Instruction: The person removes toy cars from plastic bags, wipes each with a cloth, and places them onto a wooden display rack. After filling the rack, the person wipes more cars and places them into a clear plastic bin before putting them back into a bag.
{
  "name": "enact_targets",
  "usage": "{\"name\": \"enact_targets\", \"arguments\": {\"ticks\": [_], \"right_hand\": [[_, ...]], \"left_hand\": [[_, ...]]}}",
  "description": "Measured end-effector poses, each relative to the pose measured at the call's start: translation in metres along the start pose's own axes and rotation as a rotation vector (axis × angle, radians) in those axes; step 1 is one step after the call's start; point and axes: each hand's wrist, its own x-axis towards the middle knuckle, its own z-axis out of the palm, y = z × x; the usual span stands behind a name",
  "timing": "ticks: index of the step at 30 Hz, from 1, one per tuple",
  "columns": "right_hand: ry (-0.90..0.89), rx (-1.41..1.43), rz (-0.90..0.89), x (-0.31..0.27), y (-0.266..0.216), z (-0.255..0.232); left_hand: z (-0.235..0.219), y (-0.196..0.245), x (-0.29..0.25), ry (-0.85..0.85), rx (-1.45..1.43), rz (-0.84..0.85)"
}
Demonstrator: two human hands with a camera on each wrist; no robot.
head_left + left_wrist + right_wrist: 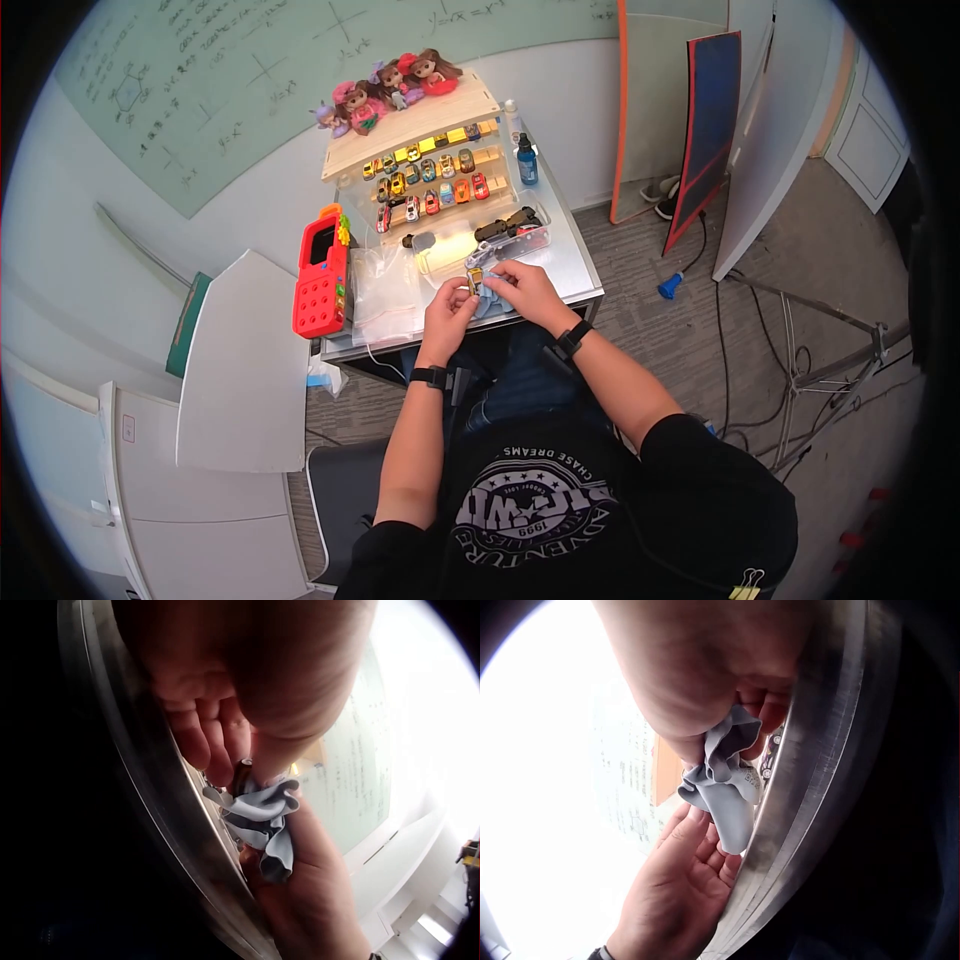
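Over the front edge of the table, my left hand [448, 312] pinches a small yellow toy car [475, 275] between thumb and fingers. My right hand [532, 292] grips a crumpled grey-blue cloth [727, 814] close against the car. In the left wrist view the cloth [262, 806] hangs in folds between both hands, and a dark bit of the car [243, 771] shows by my left fingertips. The cloth hides most of the car in the right wrist view.
Just beyond my hands lies a clear plastic tray [540, 238] with dark toy vehicles. A tiered wooden rack [400, 137] holds rows of toy cars, with dolls [430, 72] on top. A red toy case [322, 280] stands left, a blue bottle [527, 160] right, and plastic wrap [385, 290] nearby.
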Motion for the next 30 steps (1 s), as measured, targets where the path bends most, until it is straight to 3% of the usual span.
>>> {"name": "enact_targets", "arguments": {"ticks": [5,7,8,12,14,18,22,24,26,28,29,30], "right_hand": [[-0.010,0.029,0.044,0.001,-0.003,-0.003],[0.090,0.202,0.089,0.003,0.005,-0.001],[0.125,0.234,0.078,0.005,0.012,0.000],[0.107,0.182,0.061,0.001,0.005,0.001],[0.044,0.132,0.079,0.002,-0.001,-0.001],[0.057,0.102,0.070,0.003,0.001,-0.001],[0.059,0.128,0.060,0.002,0.001,-0.001],[0.057,0.133,0.062,0.001,0.002,-0.002],[0.058,0.131,0.066,0.001,0.001,-0.002],[0.052,0.094,0.065,0.000,-0.004,-0.005],[0.042,0.053,0.062,0.000,-0.005,-0.006],[0.052,0.061,0.067,0.000,-0.004,-0.005]], "left_hand": [[-0.006,0.017,-0.005,-0.025,0.006,-0.022],[-0.014,0.043,-0.017,-0.005,0.416,0.085],[-0.012,0.069,-0.026,0.089,0.447,0.086],[-0.062,0.091,-0.013,0.407,0.217,0.151],[-0.096,0.085,0.013,0.474,0.361,0.008],[-0.134,0.058,0.072,0.357,0.718,-0.217],[-0.149,0.022,0.112,0.389,0.492,-0.190],[-0.151,0.024,0.115,0.246,1.171,-0.274],[-0.141,0.027,0.102,0.271,1.267,-0.279],[-0.127,0.037,0.094,0.443,1.389,-0.106],[-0.118,0.047,0.094,0.433,1.399,-0.103],[-0.107,0.060,0.095,0.425,1.279,0.044]]}}
